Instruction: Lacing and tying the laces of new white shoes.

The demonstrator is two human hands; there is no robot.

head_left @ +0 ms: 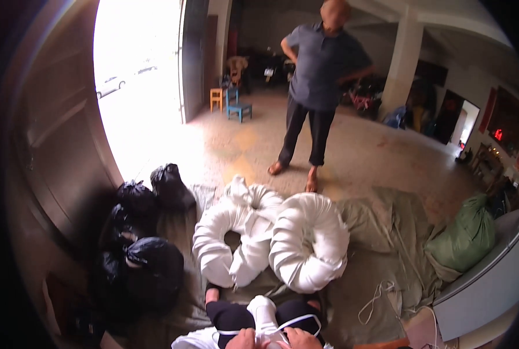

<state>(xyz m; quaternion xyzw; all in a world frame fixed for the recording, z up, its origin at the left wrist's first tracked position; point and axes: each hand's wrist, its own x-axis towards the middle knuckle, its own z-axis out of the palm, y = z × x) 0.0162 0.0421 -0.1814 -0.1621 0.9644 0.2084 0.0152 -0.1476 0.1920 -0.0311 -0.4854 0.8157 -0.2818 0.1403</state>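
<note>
At the lower edge, my left hand (pixel 242 339) and my right hand (pixel 302 337) are closed on a narrow white strap (pixel 299 319), which loops out to both sides. Between them a rolled white cloth (pixel 263 314) stands up from my lap, over dark trousers. The fingertips are partly cut off by the picture's edge. Beyond my knees lie big ring-shaped bundles of twisted white cloth, one at the right (pixel 309 241) and one at the left (pixel 230 244), with more white cloth (pixel 265 198) behind them.
A green-brown tarp (pixel 381 256) covers the floor. Black plastic bags (pixel 155 264) are piled left by the brown door (pixel 67 134). At the right are a green sack (pixel 469 235) and a grey-white cabinet (pixel 486 285). A barefoot person (pixel 326 75) stands ahead, near small chairs (pixel 236 107).
</note>
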